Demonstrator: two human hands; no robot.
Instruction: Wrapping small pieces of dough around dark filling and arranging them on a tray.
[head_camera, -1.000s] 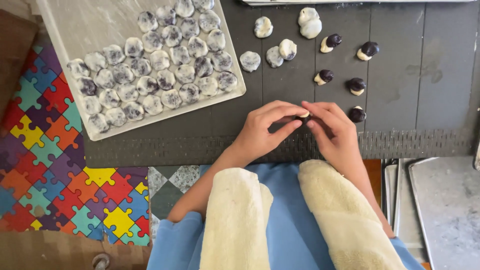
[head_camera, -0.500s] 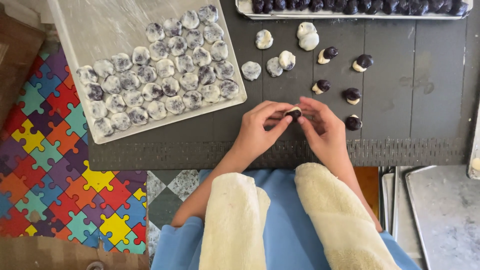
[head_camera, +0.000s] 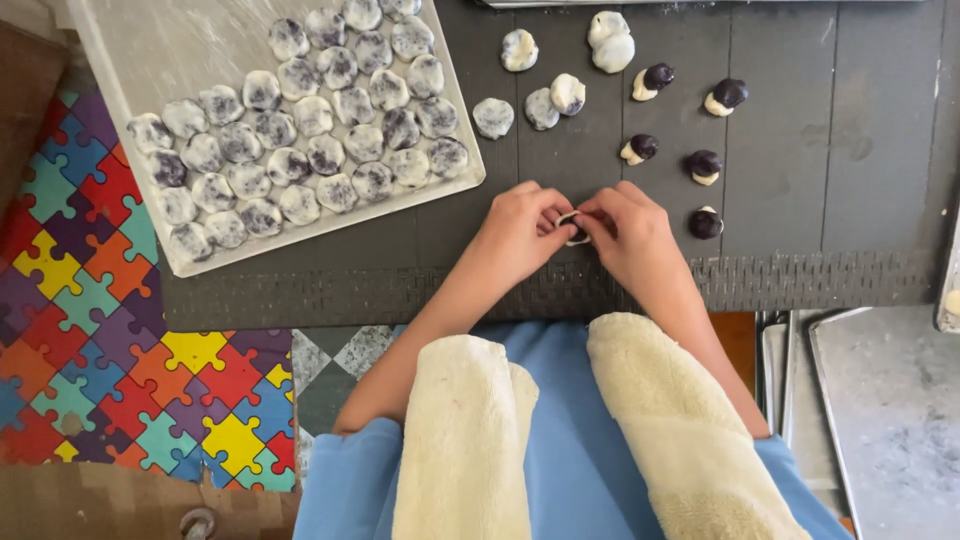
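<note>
Now we have both hands drawn in tight around one small dough piece, and the change from a moment ago is plain: half a second back a dark ball of filling still showed between our fingers, while here only a pale rim of dough and a sliver of dark remain visible. We judge that the wrapper is being pinched closed over the filling.

Our left hand grips the piece from its side with curled fingers, and our right hand pinches it from the other side, thumbs meeting over the top. The piece sits just above the dark mat, near its front woven edge.

Taking that dough piece as our landmark: just to its right lies a dark filling ball on a dough disc, close to our right knuckles. Farther behind it, four more such unclosed pieces wait, apart from each other. Behind it and slightly left sit a few finished pale balls. Well to its left rests the floured tray, packed with flattened, speckled rounds. Nearer to us than the piece, two cream towels drape over our blue-clad lap. Left of those is a bright puzzle-pattern floor mat.

Nothing blocks our hands; only the nearest filled disc crowds the right one.
</note>
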